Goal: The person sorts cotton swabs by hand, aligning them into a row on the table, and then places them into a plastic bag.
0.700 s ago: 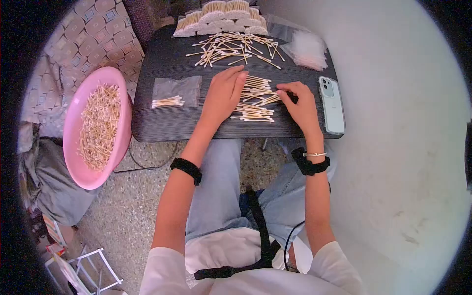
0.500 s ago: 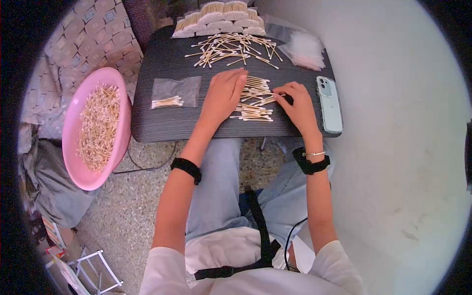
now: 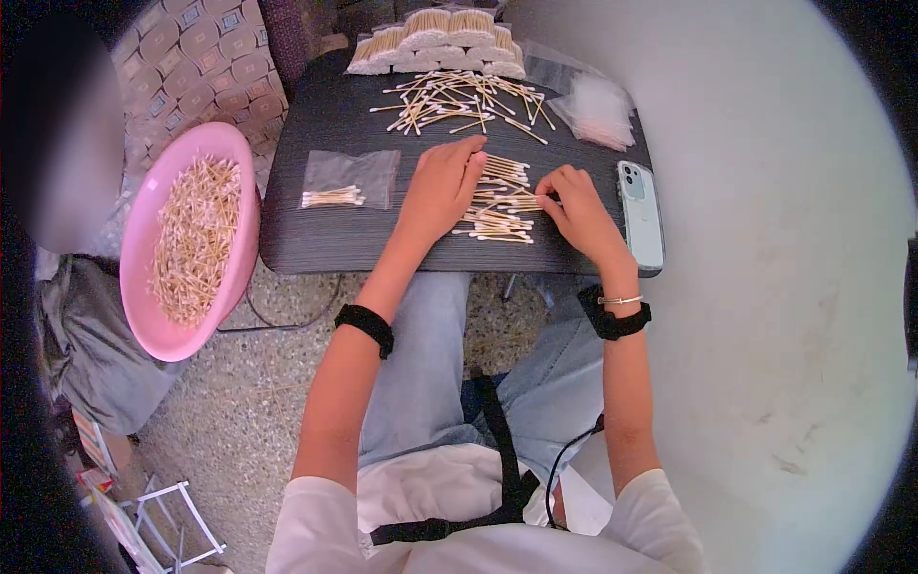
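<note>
Several cotton swabs (image 3: 504,228) lie in rough rows on the dark table between my two hands. My left hand (image 3: 443,189) rests along their left ends, fingers stretched out and thumb on the near side, covering some tips. At the right ends, my right hand (image 3: 579,212) has thumb and forefinger pinched at the tip of a cotton swab in the middle rows. Whether it pinches more than one cannot be made out. To the left of my left hand, a clear plastic bag (image 3: 380,172) lies flat with a small row of swabs (image 3: 332,197) at its lower edge.
Loose swabs (image 3: 466,99) are scattered farther back, before stacked swab bundles (image 3: 435,36). Clear empty bags (image 3: 595,110) lie at the back right, and a phone (image 3: 642,215) at the right edge. A pink basin (image 3: 142,287) full of swabs stands left of the table (image 3: 287,234).
My right hand has moved slightly down and right, its fingers drawn closer together at the swab tips. My left hand stays beside the rows. The view has shifted a little.
</note>
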The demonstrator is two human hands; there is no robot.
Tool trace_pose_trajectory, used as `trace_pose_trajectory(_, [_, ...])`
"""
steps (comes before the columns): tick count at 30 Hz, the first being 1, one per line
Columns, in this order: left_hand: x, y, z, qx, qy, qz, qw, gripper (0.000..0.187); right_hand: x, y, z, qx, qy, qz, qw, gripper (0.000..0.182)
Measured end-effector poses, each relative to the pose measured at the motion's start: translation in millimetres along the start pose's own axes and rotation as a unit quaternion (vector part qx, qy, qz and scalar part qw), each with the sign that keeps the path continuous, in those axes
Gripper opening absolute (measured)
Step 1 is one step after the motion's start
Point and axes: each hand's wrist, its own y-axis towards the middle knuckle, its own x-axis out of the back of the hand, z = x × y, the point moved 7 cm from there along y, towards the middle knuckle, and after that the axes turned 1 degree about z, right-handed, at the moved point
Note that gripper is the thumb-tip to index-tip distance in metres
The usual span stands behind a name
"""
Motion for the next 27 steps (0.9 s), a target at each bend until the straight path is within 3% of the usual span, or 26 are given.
trace_pose_trajectory(11, [-2,-1,3,-0.006,0.009,0.003,1.0,0.035,0,1,-2,0.012,-0.025,0.003,1.0,0.009])
trace_pose_trajectory(27, [-1,0,5,0.005,0.004,0.005,1.0,0.034,5,-8,-21,-0.057,0.112,-0.084,0.988,0.016])
